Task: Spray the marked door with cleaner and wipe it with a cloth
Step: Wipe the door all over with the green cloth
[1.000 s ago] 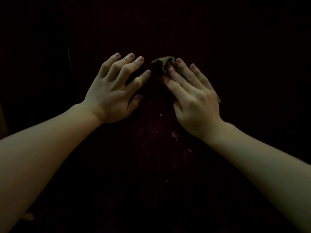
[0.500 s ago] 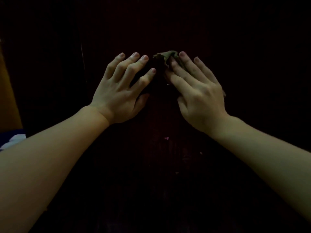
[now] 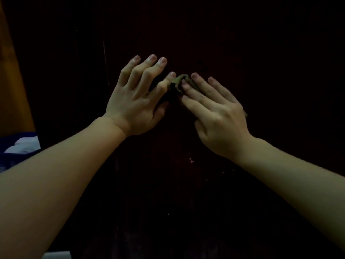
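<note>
The scene is very dark. A dark brown door (image 3: 214,193) fills the view, with small pinkish marks (image 3: 190,160) below my hands. My right hand (image 3: 214,116) lies flat with straight fingers on a bunched olive-green cloth (image 3: 179,82), pressing it against the door. Most of the cloth is hidden under that palm. My left hand (image 3: 139,98) rests on the door just left of the cloth, fingers spread and slightly bent, its index finger touching the cloth's edge. No spray bottle is in view.
An orange-brown surface (image 3: 13,86) runs down the far left edge. Below it lie blue and white things (image 3: 22,144). A pale patch (image 3: 57,255) shows at the bottom left.
Both hands and the cloth have shifted downward and slightly right on the door. More of the orange surface and the blue-white things show at the left.
</note>
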A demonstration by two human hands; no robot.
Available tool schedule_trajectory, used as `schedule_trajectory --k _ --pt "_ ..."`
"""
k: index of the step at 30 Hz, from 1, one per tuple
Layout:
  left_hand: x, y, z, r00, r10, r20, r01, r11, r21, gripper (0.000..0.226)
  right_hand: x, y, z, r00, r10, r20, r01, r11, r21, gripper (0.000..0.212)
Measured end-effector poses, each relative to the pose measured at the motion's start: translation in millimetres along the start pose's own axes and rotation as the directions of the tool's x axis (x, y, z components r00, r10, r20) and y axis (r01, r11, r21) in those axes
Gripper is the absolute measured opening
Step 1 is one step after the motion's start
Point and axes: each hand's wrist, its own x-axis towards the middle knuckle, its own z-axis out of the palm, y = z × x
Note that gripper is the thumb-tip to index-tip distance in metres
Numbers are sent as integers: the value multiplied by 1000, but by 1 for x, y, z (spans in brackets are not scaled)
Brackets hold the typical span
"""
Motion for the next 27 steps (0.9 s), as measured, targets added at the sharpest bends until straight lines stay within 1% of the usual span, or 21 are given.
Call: schedule_trajectory --k 2,3,5,7,9,10,11,12,14,15,17,19,21,23,24,26,27 --pt "-1 0 1 1000 -1 -12 1 1000 6 52 -7 -13 7 998 45 -50 -46 999 -10 37" --pt "-3 1 1 1000 -6 -17 6 1000 9 52 -19 -22 13 999 31 -44 -31 1000 4 37" --pt "-11 4 2 1000 -24 -6 24 1000 7 53 -52 -44 25 996 -84 16 83 995 55 34" --pt "-26 8 1 1000 -28 13 28 1000 -4 53 -82 -61 32 968 -222 115 211 972 99 32" --pt "-47 10 1 1000 -17 22 17 1000 -9 54 -92 -64 33 936 -301 183 280 951 132 31" --pt "-57 10 1 1000 -15 22 16 1000 -11 54 -88 -61 32 926 -323 195 301 944 136 31" --pt "-65 10 1 1000 -18 21 18 1000 -13 55 -80 -56 29 929 -318 190 297 946 131 31" --pt "-70 10 1 1000 -24 21 24 1000 -14 55 -67 -48 24 947 -276 163 259 959 116 32" --pt "-72 10 2 999 -32 19 32 999 -20 56 -39 -27 14 990 -121 79 116 991 59 36" --pt "-72 10 1 999 -33 17 34 999 -25 56 -27 -18 10 998 -58 40 57 998 25 38" --pt "-71 10 1 999 -33 16 34 999 -32 56 -21 -13 8 1000 -3 1 3 1000 -18 39" --pt "-71 11 1 999 -34 14 34 999 -26 55 -41 -26 15 1000 -22 10 22 1000 -12 37" --pt "-71 12 2 999 -44 9 44 999 -17 55 -75 -50 27 988 -125 89 122 992 42 35" --pt "-72 13 1 999 -50 11 50 999 -17 54 -105 -68 34 949 -247 195 234 968 91 35" --pt "-72 13 1 999 -50 14 51 999 -16 53 -112 -71 34 932 -284 226 266 958 110 35" --pt "-71 14 1 999 -51 18 52 999 -10 53 -109 -65 31 918 -315 239 292 948 128 34" --pt "-71 14 1 998 -52 18 52 999 -10 53 -102 -57 28 928 -297 227 275 954 120 33"
